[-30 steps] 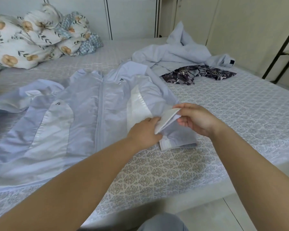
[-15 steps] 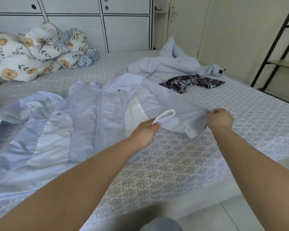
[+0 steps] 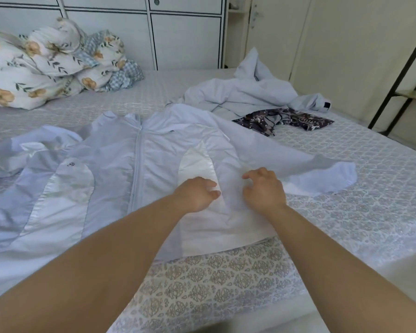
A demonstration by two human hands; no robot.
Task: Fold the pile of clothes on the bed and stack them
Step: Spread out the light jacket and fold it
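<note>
Pale blue jacket (image 3: 135, 179) lies spread front-up on the near part of the bed (image 3: 370, 188), right sleeve stretched out rightward. Left hand (image 3: 196, 194) and right hand (image 3: 263, 188) hover close over it, fingers loosely curled, apparently gripping nothing. Crumpled clothes pile (image 3: 255, 94) far right.

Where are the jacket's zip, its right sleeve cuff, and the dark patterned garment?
zip (image 3: 138, 150), head view, mid-length of the zip line
right sleeve cuff (image 3: 341, 175), head view, white end
dark patterned garment (image 3: 283, 120), head view, its middle
</note>
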